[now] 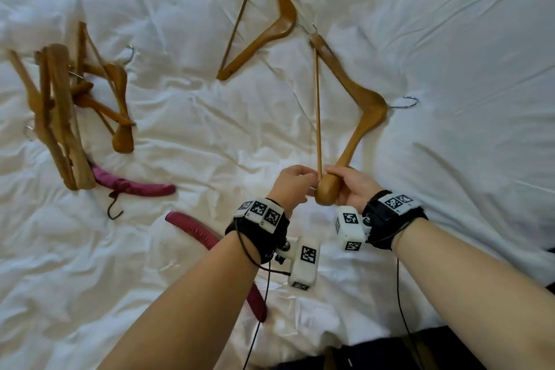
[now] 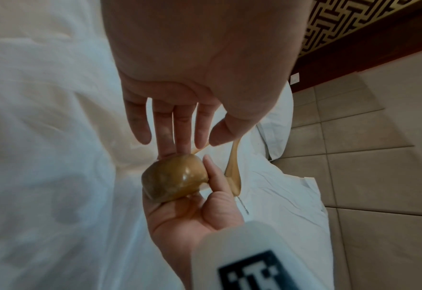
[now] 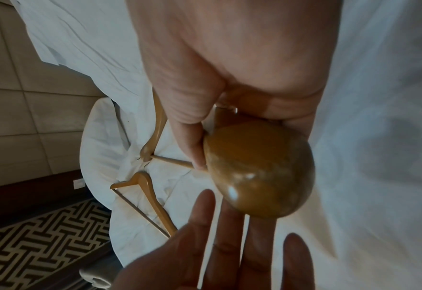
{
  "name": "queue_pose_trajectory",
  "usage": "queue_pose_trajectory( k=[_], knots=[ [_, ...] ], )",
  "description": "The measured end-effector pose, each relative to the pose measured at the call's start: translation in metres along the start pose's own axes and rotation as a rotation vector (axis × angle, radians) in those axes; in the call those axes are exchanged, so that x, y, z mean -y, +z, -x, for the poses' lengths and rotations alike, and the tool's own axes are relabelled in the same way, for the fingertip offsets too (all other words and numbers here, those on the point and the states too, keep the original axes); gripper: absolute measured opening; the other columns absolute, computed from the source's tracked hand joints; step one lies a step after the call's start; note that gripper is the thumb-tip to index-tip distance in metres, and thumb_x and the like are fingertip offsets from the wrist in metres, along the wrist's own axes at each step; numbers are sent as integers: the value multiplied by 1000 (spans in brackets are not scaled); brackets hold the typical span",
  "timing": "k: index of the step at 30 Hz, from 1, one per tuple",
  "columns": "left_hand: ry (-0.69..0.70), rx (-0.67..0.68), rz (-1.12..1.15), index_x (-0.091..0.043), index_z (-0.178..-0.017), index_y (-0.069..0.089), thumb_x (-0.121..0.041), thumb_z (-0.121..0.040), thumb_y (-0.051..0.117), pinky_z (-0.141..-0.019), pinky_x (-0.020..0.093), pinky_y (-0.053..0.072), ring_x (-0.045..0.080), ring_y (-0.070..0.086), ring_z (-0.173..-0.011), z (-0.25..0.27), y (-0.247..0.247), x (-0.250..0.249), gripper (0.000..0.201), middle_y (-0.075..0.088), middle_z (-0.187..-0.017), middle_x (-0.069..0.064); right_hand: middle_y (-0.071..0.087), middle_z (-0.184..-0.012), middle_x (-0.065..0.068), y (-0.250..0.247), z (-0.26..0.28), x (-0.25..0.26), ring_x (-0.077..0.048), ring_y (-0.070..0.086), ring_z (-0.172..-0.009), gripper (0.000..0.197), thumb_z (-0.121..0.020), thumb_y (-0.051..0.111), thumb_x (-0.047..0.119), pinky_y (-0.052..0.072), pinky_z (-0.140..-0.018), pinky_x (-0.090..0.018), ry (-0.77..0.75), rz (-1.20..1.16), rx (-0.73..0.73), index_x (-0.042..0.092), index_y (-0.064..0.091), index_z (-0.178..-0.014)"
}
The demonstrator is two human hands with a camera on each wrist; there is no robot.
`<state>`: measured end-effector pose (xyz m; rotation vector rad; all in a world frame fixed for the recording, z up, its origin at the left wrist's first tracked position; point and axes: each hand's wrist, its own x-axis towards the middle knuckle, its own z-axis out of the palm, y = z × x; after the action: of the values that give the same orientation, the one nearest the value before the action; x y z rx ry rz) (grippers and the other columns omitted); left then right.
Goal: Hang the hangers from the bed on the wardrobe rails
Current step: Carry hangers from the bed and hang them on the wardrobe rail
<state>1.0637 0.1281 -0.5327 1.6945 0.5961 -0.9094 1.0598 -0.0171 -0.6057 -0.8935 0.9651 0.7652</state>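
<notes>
A wooden hanger [image 1: 369, 111] lies on the white bed [image 1: 195, 129] with its metal hook [image 1: 407, 102] pointing right. My right hand [image 1: 350, 189] grips its rounded near end [image 3: 256, 172], thumb on one side and fingers underneath. My left hand [image 1: 295, 185] is right beside it. Its fingers [image 2: 180, 127] are straight and touch the same end [image 2: 175, 176] and the thin crossbar [image 1: 317, 117]. A second wooden hanger [image 1: 282, 9] lies farther up the bed. A tangled pile of several wooden hangers [image 1: 60, 105] sits at the left.
Two pink padded hangers [image 1: 135, 185] [image 1: 198, 231] lie on the bed near my left forearm. A large white pillow [image 1: 465, 69] fills the right side. Padded wall panels [image 2: 366, 157] and a patterned carpet [image 3: 43, 235] border the bed.
</notes>
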Motion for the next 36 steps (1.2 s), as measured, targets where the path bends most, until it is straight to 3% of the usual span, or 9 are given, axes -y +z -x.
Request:
queue_pose_trajectory(
  k=[3, 5, 9, 13, 16, 21, 29, 33, 36],
  knots=[
    [14, -6, 21, -8, -104, 63, -7, -90, 54, -65, 27, 44, 19, 63, -77, 18, -4, -9, 17, 66, -89, 7, 69, -119, -21, 7, 16, 1, -39, 68, -109, 49, -92, 69, 23, 61, -68, -45, -12, -17, 14, 5, 53, -135],
    [34, -5, 26, -8, -105, 63, -7, -91, 53, -65, 27, 44, 20, 63, -78, 33, -9, -14, 18, 67, -91, 7, 69, -119, -22, 15, 31, 1, -40, 67, -110, 49, -92, 68, 25, 60, -63, -41, -18, -14, 25, 3, 54, -133],
    [82, 12, 11, -10, -105, 62, -10, -93, 54, -67, 29, 44, 21, 63, -81, 65, -22, -23, 14, 69, -96, 9, 72, -113, -16, 27, 60, 0, -32, 71, -102, 44, -89, 71, 27, 59, -66, -38, -47, -49, -6, 5, 61, -126],
    [157, -6, 0, -9, -106, 61, -9, -95, 50, -59, 25, 40, 17, 60, -71, 106, -43, -33, 16, 68, -94, 8, 72, -97, -16, 40, 97, -4, -27, 71, -84, 33, -92, 67, 20, 55, -70, -40, -105, -120, 1, 5, 59, -119],
    [211, -18, 13, -10, -101, 61, -9, -96, 51, -55, 23, 38, 16, 58, -66, 140, -58, -40, 11, 66, -88, 6, 67, -87, -18, 49, 131, -7, -28, 66, -75, 17, -93, 63, 13, 52, -73, -40, -154, -180, -2, 2, 54, -102],
    [335, -17, 20, -9, -104, 62, -13, -96, 55, -58, 24, 42, 18, 61, -71, 193, -78, -47, 11, 68, -92, 8, 61, -78, -19, 69, 189, -11, -25, 64, -57, 9, -97, 54, 9, 55, -58, -34, -294, -98, -33, 3, 49, -91],
    [545, -52, 41, -10, -106, 66, -14, -96, 56, -66, 29, 47, 20, 65, -79, 280, -126, -66, 14, 71, -93, 6, 63, -79, -23, 123, 288, -22, -31, 66, -61, 4, -91, 57, -1, 57, -52, -32, -624, 193, -21, -4, 56, -92],
    [665, -78, 103, -12, -92, 66, -12, -96, 55, -68, 32, 46, 23, 64, -80, 323, -161, -80, 11, 71, -88, 7, 65, -79, -26, 152, 330, -29, -35, 68, -63, 20, -83, 61, -6, 57, -57, -35, -759, 338, -28, -4, 54, -102],
    [746, -140, 118, -11, -100, 63, -12, -97, 52, -67, 30, 44, 21, 61, -80, 356, -189, -93, 12, 67, -91, 7, 68, -87, -27, 173, 359, -36, -37, 70, -69, 28, -81, 64, -6, 55, -59, -36, -830, 452, -12, 1, 51, -105]
  ],
)
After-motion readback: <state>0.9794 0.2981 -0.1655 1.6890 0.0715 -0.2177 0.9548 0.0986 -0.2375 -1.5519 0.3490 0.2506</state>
